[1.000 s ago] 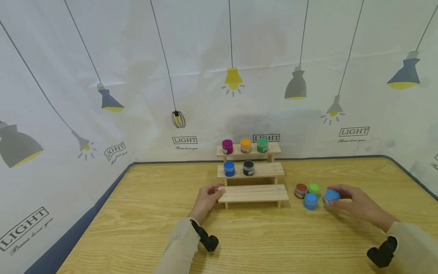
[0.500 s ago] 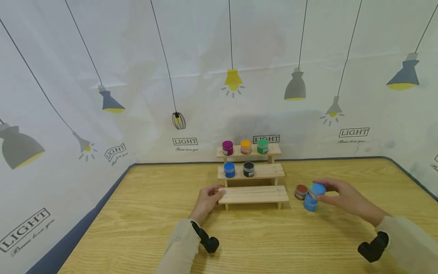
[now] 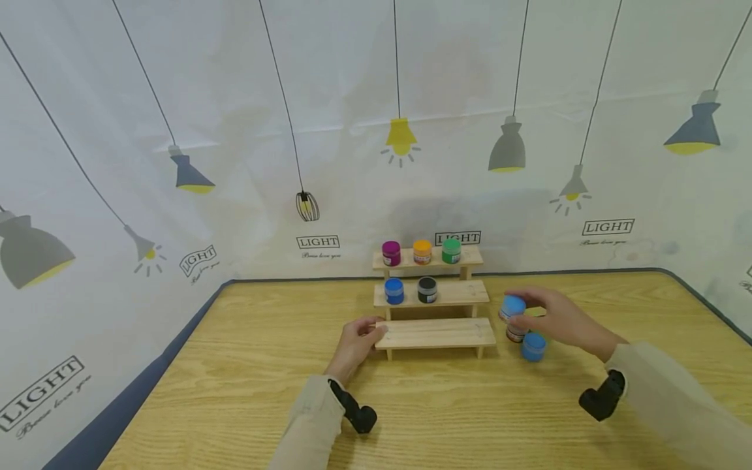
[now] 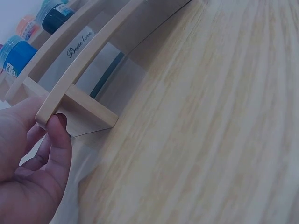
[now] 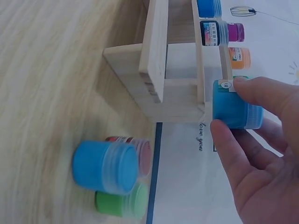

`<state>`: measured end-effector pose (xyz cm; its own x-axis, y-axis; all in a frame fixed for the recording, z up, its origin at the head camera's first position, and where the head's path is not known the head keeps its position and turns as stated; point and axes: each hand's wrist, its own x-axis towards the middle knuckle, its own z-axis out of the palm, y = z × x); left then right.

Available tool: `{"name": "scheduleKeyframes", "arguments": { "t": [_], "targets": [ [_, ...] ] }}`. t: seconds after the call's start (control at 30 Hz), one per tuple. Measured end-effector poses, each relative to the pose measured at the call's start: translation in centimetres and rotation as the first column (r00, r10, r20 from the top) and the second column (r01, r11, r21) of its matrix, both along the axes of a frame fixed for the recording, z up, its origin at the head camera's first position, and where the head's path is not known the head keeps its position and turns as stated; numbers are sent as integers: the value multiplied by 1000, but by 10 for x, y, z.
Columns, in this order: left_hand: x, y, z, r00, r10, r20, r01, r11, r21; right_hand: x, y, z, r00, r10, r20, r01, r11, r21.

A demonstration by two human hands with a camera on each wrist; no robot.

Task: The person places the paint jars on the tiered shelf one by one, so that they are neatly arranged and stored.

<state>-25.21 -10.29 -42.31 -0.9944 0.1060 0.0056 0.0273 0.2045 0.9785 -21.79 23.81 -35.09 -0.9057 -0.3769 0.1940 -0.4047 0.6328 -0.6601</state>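
My right hand (image 3: 555,318) pinches a light blue paint jar (image 5: 236,105) between thumb and fingers, held up off the table beside the wooden step rack (image 3: 435,333). Below it on the table stand a brown-red jar (image 3: 516,334), another light blue jar (image 3: 533,346) and a green jar (image 5: 122,201); in the head view the green one is mostly hidden. My left hand (image 3: 354,346) grips the left end of the rack's lowest shelf with thumb and fingers. On the middle shelf sit a dark blue jar (image 3: 394,291) and a black jar (image 3: 427,290).
The rack's top shelf bears a purple jar (image 3: 391,253), an orange jar (image 3: 422,252) and a green-lidded jar (image 3: 451,251). Behind the rack rises a white cloth backdrop (image 3: 352,196) printed with lamps, meeting the wooden table (image 3: 446,411) at its far edge.
The right hand has lifted the light blue jar and carried it left over the other loose jars, toward the rack. My left hand stays on the lowest shelf's end.
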Motion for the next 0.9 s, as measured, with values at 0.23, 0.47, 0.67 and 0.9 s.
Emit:
{"name": "scheduleKeyframes", "arguments": {
  "t": [0.23, 0.47, 0.67, 0.9],
  "targets": [
    [0, -1, 2, 1000, -10, 20, 11, 1000, -7, -16, -19, 3, 1000, -14, -8, 14, 1000, -19],
    [-9, -1, -11, 1000, 7, 12, -7, 1000, -25, -27, -38, 1, 999, -13, -47, 12, 1000, -18],
    [-9, -1, -12, 999, 16, 31, -15, 1000, -14, -38, -51, 2, 999, -11, -38, 8, 997, -79],
    [-8, -1, -11, 1000, 12, 28, -12, 1000, -2, -47, -62, 1, 999, -38, -23, 36, 994, -102]
  ]
}}
